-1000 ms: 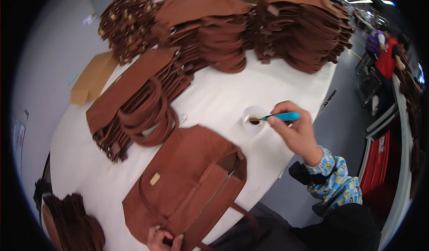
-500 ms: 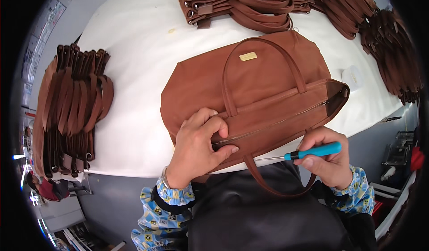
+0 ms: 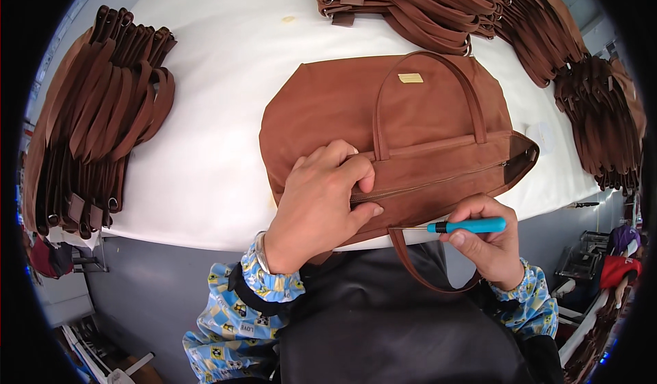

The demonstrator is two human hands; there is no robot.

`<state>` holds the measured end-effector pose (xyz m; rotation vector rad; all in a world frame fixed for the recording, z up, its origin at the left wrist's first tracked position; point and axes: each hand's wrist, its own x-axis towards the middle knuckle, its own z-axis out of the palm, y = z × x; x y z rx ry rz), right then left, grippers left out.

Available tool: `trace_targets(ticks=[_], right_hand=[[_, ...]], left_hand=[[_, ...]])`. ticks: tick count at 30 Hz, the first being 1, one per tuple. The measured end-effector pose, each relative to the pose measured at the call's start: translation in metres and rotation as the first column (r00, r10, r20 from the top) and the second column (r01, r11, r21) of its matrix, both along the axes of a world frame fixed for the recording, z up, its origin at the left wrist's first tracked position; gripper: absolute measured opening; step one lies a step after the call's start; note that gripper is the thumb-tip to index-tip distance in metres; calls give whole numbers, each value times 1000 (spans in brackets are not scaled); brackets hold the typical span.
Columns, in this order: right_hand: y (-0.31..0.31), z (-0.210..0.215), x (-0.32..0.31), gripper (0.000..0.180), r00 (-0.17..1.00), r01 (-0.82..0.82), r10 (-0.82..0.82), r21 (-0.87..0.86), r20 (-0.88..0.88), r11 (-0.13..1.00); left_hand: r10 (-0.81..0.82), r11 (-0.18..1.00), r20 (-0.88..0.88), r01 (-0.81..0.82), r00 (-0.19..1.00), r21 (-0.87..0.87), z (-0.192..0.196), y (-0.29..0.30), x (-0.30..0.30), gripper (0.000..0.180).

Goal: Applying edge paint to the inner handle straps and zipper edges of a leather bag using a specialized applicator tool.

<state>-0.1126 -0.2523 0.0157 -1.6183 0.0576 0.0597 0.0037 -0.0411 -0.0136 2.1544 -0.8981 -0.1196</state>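
Observation:
A brown handbag (image 3: 321,103) lies on its side with its zippered opening towards me. My left hand (image 3: 318,196) grips the bag's near left edge beside the zipper (image 3: 424,184), fingers curled on top and thumb pressed on the near side. In my right hand (image 3: 489,244) is a blue-handled awl (image 3: 475,226), held level and pointing left. Its thin metal shaft reaches the base of the near handle (image 3: 417,271), which hangs over the table edge. The tip is too small to make out there. The far handle (image 3: 378,121) arches over a gold plate (image 3: 410,78) on the bag.
Stacked brown bags (image 3: 102,124) lie at the table's left, with more bags (image 3: 438,8) at the back and others (image 3: 595,117) at the right. A whitish round object (image 3: 540,136) sits right of the handbag. The white tabletop (image 3: 212,110) ends just before my dark apron (image 3: 397,315).
The awl has moved slightly left, its shaft now at the near handle's base. My left hand keeps its grip. The whole view has shifted a little.

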Motion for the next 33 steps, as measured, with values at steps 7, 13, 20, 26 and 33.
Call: trace_targets(ticks=[7,13,20,26,33], right_hand=[[2,-3,1,16,1000,13,-13,-4,-8,1000],[2,-5,1,16,1000,17,-17,-9,-4,1000],[2,-5,1,17,999,31,-30,-31,29,999],[1,-6,1,17,1000,14,-15,-21,-9,1000],[3,-4,1,17,1000,24,-23,-44,19,999]], left_hand=[[-3,1000,49,4,999,-12,-2,0,1,31],[-6,1000,36,7,999,-17,-2,0,1,31],[3,1000,14,-3,1000,-7,-2,0,0,31],[3,1000,23,-3,1000,-8,-2,0,0,31],[3,1000,15,-3,1000,-6,-1,0,0,31]])
